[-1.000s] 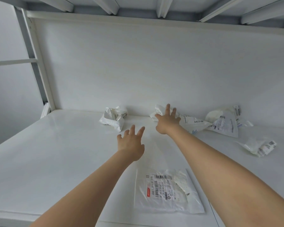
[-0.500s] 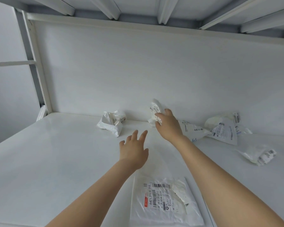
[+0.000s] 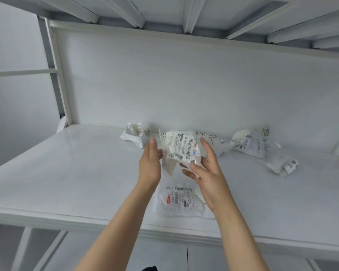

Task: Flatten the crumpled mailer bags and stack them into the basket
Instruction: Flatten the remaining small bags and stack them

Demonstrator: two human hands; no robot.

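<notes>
Since half a second back, the right hand (image 3: 207, 173) had lifted a crumpled bag (image 3: 181, 148) off the far surface (image 3: 67, 173) and brought it nearer, up in the air. Its grip was pinching the bag's lower right edge. The left hand (image 3: 150, 165) was open, fingers straight, touching the bag's left side. One flat bag (image 3: 179, 201) lay near; four crumpled ones sat far back. No basket in view, so mostly undone.
</notes>
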